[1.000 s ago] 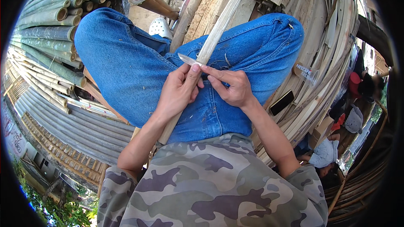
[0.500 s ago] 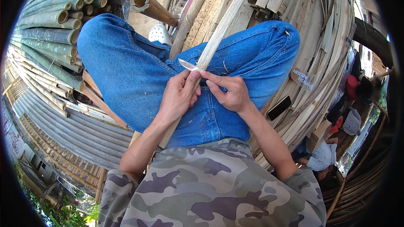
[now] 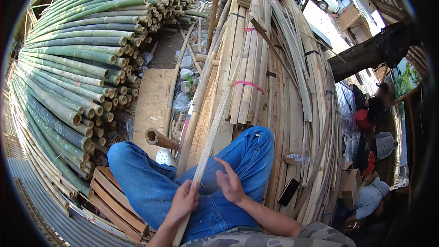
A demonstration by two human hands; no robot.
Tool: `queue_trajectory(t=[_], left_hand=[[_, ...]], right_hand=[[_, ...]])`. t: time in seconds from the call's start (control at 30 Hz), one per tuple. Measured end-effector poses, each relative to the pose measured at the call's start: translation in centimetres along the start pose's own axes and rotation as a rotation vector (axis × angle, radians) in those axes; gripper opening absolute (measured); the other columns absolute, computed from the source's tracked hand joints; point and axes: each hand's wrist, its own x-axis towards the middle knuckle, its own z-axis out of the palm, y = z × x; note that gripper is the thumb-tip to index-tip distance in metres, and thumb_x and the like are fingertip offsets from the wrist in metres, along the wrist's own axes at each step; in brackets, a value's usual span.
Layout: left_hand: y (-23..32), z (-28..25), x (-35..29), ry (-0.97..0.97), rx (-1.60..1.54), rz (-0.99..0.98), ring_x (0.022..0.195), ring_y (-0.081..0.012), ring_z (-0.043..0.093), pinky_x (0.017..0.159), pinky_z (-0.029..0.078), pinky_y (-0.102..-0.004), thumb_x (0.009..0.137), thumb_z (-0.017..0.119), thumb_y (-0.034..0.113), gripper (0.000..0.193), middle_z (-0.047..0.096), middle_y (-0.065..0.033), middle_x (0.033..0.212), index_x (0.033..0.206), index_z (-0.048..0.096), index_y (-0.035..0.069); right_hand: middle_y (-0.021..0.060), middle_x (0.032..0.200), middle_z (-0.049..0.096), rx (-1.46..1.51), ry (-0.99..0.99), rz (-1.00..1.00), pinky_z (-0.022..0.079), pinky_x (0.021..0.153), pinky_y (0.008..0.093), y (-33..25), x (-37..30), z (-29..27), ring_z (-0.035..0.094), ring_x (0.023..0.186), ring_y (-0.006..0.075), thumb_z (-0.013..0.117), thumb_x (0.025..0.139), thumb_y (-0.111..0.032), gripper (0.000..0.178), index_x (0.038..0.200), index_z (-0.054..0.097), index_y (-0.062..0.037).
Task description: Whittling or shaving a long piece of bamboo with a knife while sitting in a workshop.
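My left hand (image 3: 184, 200) is closed around a long pale bamboo strip (image 3: 209, 147), which slants from my lap up and away over the stacked pieces. The thumb lies along the strip. My right hand (image 3: 231, 185) is just to the right of it, apart from the strip, with the index finger stretched out and the thumb spread. No knife can be made out in this hand; a faint blur lies between the two hands over my jeans (image 3: 249, 164).
Green bamboo poles (image 3: 91, 59) are piled at left. Flat bamboo slats (image 3: 247, 68), some tied with pink string, lie ahead. A bamboo stub (image 3: 161, 139) juts near my white shoe (image 3: 165, 157). A phone (image 3: 288, 192) and clear cup (image 3: 298, 157) lie at right. People (image 3: 377, 103) sit farther right.
The view has tilted up toward the poles and slats. My right hand has come off the strip and spread its fingers. The knife blade seen on the strip earlier no longer shows. My left hand still grips the strip.
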Motion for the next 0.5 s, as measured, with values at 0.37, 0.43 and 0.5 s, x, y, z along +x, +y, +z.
queue_trajectory(t=[0.37, 0.43, 0.5], left_hand=[[4.1, -1.1, -3.7, 0.107, -0.010, 0.045, 0.043, -0.0072, 0.038, 0.038, 0.031, -0.0218, 0.106, 0.046, 0.034, 0.026, 0.043, 0.0005, 0.061, 0.093, 0.046, 0.011], [4.9, -0.9, -2.8, 0.141, -0.017, 0.140, 0.043, -0.0063, 0.037, 0.038, 0.030, -0.0214, 0.106, 0.044, 0.033, 0.024, 0.043, 0.0001, 0.063, 0.095, 0.046, 0.011], [5.8, -0.6, -1.0, 0.124, -0.114, 0.191, 0.043, -0.0056, 0.036, 0.038, 0.030, -0.0207, 0.106, 0.044, 0.033, 0.023, 0.043, 0.0002, 0.064, 0.097, 0.045, 0.011]], right_hand=[[-0.0051, 0.071, 0.043, 0.283, -0.190, 0.173, 0.033, 0.055, 0.0200, -2.8, 1.7, 1.1, 0.039, 0.062, 0.0030, 0.049, 0.105, -0.027, 0.034, 0.127, 0.056, -0.0011], [-0.0052, 0.070, 0.046, 0.274, -0.200, 0.214, 0.033, 0.054, 0.0199, -2.8, 1.6, 2.2, 0.041, 0.062, 0.0027, 0.053, 0.103, -0.027, 0.029, 0.117, 0.058, -0.0016], [-0.0040, 0.070, 0.049, 0.231, -0.159, 0.164, 0.034, 0.053, 0.0201, -4.1, 1.5, 3.4, 0.044, 0.061, 0.0027, 0.056, 0.101, -0.029, 0.028, 0.109, 0.058, -0.0022]])
